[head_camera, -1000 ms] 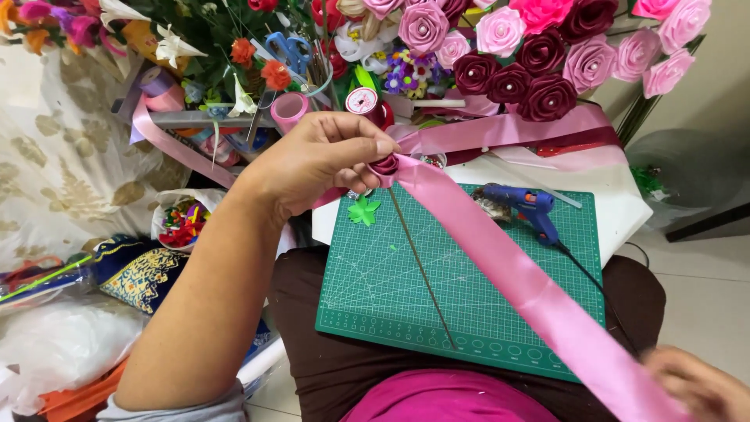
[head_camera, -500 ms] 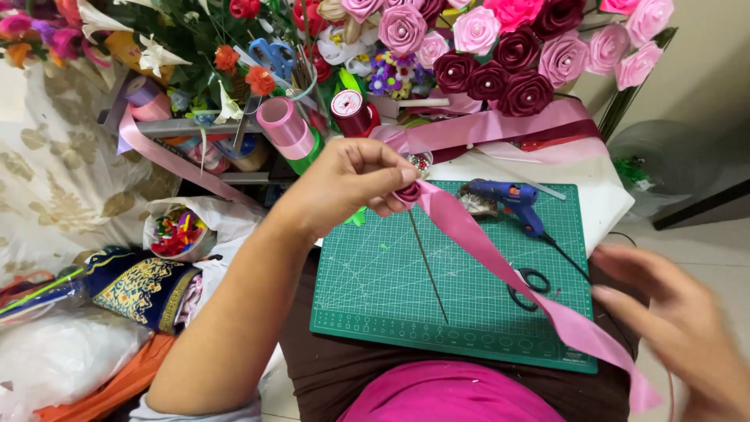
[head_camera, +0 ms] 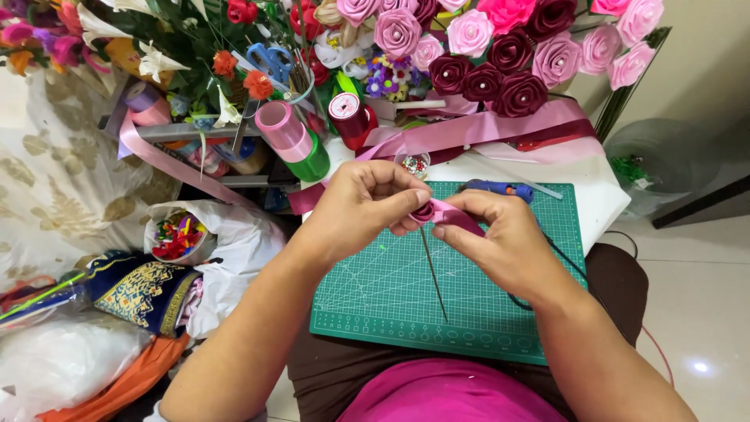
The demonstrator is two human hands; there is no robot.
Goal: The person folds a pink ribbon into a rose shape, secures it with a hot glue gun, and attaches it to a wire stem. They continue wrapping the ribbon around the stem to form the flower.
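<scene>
Both hands are pinched in tight on the same little thing: a small dark pink ribbon rosebud [head_camera: 424, 211] sitting on top of a thin stick [head_camera: 434, 273]. The left hand [head_camera: 361, 205] has its fingertips curled closed around the bud from the 9 o'clock side, thumb tucked underneath. The right hand [head_camera: 500, 238] comes in from 3 o'clock, with thumb and forefinger closed on a short stretch of pink ribbon [head_camera: 455, 215] that runs straight into the bud. So neither hand is spread open, both are gripping. The stick hangs down from the bud toward 6 o'clock, over the green cutting mat [head_camera: 375, 289] that lies on the person's lap.

Going outward from there: just past the right knuckles at about 1 o'clock there's a blue glue gun [head_camera: 500, 188] lying on the mat's top edge. At 12 o'clock from the bud is a small round dish of beads [head_camera: 412, 165]. Further up at 11 o'clock are ribbon spools, a red one [head_camera: 348, 117] and a pink one stacked against a green one [head_camera: 291, 139]. Blue-handled scissors [head_camera: 269, 59] stick up behind those. Along the top, from 12 to 2 o'clock, there's a whole row of finished ribbon roses [head_camera: 500, 59] in pink and maroon. Way off at 9 o'clock there's a white bag with a tub of colourful bits [head_camera: 176, 236] in it.
</scene>
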